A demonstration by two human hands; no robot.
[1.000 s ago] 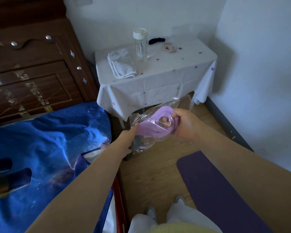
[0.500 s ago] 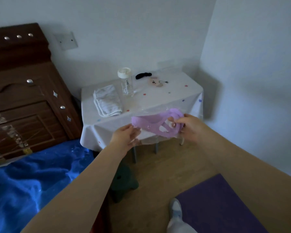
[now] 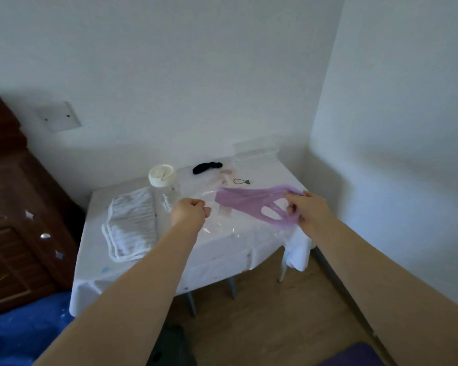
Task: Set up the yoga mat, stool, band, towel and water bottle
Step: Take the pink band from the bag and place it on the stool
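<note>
1. White walls meet in a corner behind a small table (image 3: 132,270) draped in a white cloth, with wood flooring below.
2. Over the right half of the tabletop hangs the purple band (image 3: 245,203), stretched out flat and partly folded, with gaps showing through it near its right end.
3. At that right end the right hand (image 3: 308,212) grips the band, fingers curled through and around the purple material.
4. Left of the band, the left hand (image 3: 189,213) is closed in a fist, pinching the edge of a clear plastic bag (image 3: 217,225) that lies crumpled on the cloth under the band.
5. Just behind the left hand stands the water bottle (image 3: 165,190), clear with a white cap.
6. Further left lies the folded white towel (image 3: 130,224), flat on the cloth, near the bottle.
7. At the back of the table sits a black hair tie (image 3: 206,167), well apart from the hands.
8. A corner of the purple yoga mat (image 3: 354,356) shows on the floor at the bottom right.
9. Dark wooden furniture (image 3: 19,223) stands at the left, with blue bedding (image 3: 21,328) below it.
</note>
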